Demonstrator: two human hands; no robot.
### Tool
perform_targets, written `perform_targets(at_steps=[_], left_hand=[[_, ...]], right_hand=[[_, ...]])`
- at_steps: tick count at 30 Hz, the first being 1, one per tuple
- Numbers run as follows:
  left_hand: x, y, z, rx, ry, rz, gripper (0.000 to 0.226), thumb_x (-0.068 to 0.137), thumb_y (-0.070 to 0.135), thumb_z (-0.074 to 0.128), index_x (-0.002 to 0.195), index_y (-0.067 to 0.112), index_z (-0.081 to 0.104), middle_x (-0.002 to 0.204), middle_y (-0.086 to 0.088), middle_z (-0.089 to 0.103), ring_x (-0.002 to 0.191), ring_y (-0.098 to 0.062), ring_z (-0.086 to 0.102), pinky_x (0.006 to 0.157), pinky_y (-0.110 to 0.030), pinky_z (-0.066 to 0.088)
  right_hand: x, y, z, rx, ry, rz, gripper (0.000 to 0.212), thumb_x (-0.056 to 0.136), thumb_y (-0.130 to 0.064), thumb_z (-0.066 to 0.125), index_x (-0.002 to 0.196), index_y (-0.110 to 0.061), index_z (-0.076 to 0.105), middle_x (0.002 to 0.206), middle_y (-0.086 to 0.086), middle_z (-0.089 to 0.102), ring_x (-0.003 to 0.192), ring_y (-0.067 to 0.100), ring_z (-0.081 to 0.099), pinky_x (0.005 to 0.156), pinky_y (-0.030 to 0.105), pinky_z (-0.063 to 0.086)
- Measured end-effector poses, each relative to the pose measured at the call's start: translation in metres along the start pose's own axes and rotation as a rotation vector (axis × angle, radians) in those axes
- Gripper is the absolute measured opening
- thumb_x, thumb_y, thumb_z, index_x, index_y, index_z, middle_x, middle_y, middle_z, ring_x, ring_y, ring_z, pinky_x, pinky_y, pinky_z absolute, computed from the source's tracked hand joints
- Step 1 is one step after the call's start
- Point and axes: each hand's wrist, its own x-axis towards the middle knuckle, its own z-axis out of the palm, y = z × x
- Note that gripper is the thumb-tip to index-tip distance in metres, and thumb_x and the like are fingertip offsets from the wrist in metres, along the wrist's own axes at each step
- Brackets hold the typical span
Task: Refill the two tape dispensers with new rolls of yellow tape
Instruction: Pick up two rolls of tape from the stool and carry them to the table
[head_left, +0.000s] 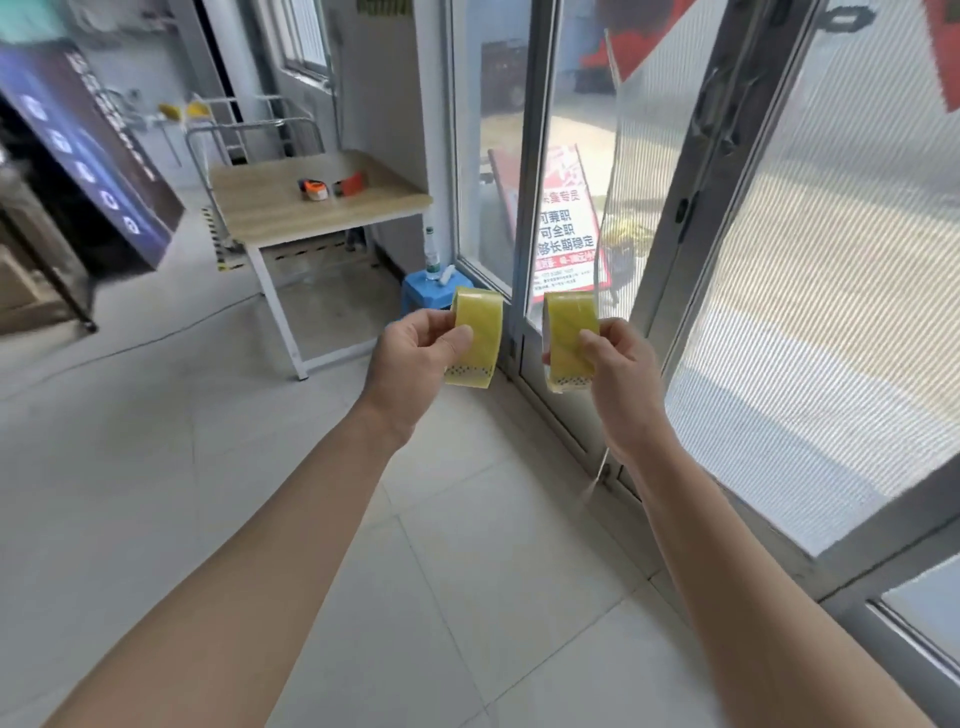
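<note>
Fingers (457, 338) of left hand (415, 364), right hand (621, 366) pinch yellow rolls (480, 314), outstretched.

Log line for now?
left hand: holds yellow tape roll | right hand: holds second yellow tape roll | tape dispensers: on wooden table

Both bare arms reach out over a pale tiled floor (260, 467): the left hand (415, 348) pinches a first tape roll (480, 317), yellow, between thumb and fingers, and the right hand (618, 358) pinches a second tape roll (569, 322) likewise, the two held on edge, near each other but apart. Farther off, a wooden table (374, 208) with white legs carries a tape dispenser (313, 188) with orange parts and, just beside it, a second dispenser (352, 183). A blue stool (418, 296) stands near the glass door (779, 260) with a clear bottle (430, 254) on it, and a red sign (563, 228) shows through the glass.
</note>
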Motion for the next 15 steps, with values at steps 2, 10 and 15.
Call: perform_targets(at_steps=[2,10,15], left_hand=[[0.015,-0.002,0.007,0.043,0.03,0.009,0.017,0.088,0.003,0.056,0.084,0.018,0.062,0.077,0.003,0.066,0.063,0.001,0.061,0.063,-0.009,0.05],[0.067,-0.016,-0.007,0.133,0.167,0.035,0.02,0.087,0.002,0.057,0.085,0.021,0.061,0.081,0.004,0.065,0.068,0.002,0.061,0.067,-0.009,0.049],[0.108,-0.03,-0.045,0.138,0.264,0.033,0.019,0.087,0.001,0.057,0.084,0.02,0.061,0.08,0.004,0.064,0.06,0.008,0.059,0.06,-0.005,0.046]], right_hand=[[0.022,-0.002,-0.001,-0.052,-0.034,-0.012,0.009,0.084,-0.02,0.048,0.077,-0.017,0.053,0.093,0.033,0.063,0.079,0.039,0.068,0.077,0.054,0.053],[0.099,0.014,0.036,-0.068,-0.171,-0.021,0.01,0.074,-0.028,0.051,0.073,-0.019,0.052,0.09,0.035,0.059,0.089,0.051,0.062,0.076,0.058,0.05],[0.15,0.032,0.089,-0.02,-0.279,-0.031,0.017,0.091,-0.004,0.047,0.076,-0.011,0.05,0.084,0.025,0.06,0.073,0.029,0.064,0.059,0.027,0.051]])
